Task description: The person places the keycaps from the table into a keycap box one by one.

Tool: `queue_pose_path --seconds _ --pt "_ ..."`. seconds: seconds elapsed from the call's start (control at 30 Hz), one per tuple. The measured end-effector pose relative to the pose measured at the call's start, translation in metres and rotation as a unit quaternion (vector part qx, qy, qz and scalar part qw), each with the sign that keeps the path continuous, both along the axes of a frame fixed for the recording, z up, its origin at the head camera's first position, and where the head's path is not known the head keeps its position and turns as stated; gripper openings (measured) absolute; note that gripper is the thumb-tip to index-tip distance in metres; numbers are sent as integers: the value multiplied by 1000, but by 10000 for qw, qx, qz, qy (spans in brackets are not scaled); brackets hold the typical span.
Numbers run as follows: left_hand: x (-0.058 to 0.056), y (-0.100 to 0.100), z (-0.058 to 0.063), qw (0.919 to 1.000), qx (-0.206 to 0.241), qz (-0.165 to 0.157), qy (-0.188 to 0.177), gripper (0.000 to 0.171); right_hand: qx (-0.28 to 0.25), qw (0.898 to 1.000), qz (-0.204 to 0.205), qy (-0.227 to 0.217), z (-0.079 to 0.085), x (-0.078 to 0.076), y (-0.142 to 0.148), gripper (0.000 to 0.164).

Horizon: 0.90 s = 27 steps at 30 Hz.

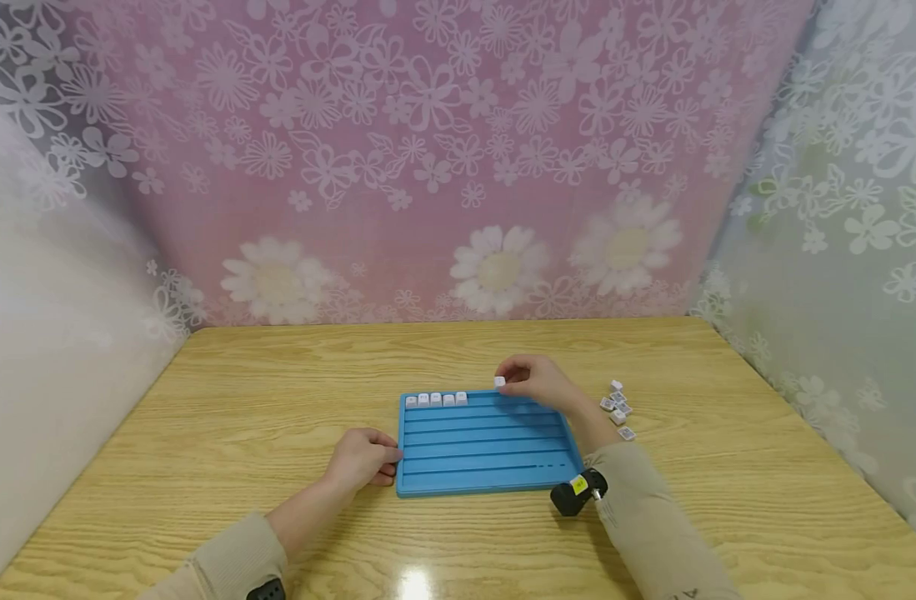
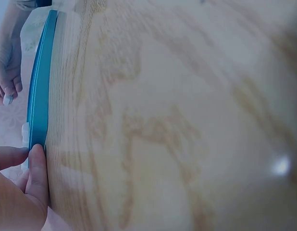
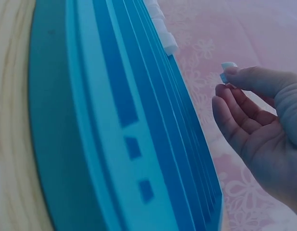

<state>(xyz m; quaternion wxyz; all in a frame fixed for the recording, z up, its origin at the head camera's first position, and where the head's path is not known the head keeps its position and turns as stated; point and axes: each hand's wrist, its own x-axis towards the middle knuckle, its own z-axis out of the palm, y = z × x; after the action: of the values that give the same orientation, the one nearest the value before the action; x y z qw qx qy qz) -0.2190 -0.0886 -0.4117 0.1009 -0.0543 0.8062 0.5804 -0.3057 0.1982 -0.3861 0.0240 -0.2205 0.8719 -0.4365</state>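
Note:
A blue tray point(image 1: 468, 461) with ridged rows lies on the wooden table. White keycaps point(image 1: 436, 401) stand side by side at the left end of its top row. My right hand point(image 1: 538, 383) pinches one more white keycap point(image 1: 499, 382) between thumb and fingers, over the tray's back edge and to the right of that row. The right wrist view shows this keycap point(image 3: 229, 65) at the fingertips. At the tray's left side, my left hand point(image 1: 360, 458) grips the edge; in the left wrist view, thumb and finger meet on the tray wall point(image 2: 41, 91).
Several loose keycaps point(image 1: 618, 398) lie in a small heap on the table right of the tray, next to my right forearm. A flowered pink curtain point(image 1: 427, 167) hangs behind the table's back edge, with pale cloths on both sides.

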Motion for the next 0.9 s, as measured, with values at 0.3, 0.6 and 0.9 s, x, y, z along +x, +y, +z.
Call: queue_pose_path --seconds 0.3,0.6,0.9 --pt "0 -1 -1 10000 -2 -24 22 12 362 9991 -187 -66 -7 -4 -15 19" --pt "0 -1 0 10000 -35 18 78 12 647 9976 -215 123 -11 -8 -27 15" --pt "1 0 1 10000 -54 8 43 14 943 9952 -275 -51 -20 -10 -34 13"
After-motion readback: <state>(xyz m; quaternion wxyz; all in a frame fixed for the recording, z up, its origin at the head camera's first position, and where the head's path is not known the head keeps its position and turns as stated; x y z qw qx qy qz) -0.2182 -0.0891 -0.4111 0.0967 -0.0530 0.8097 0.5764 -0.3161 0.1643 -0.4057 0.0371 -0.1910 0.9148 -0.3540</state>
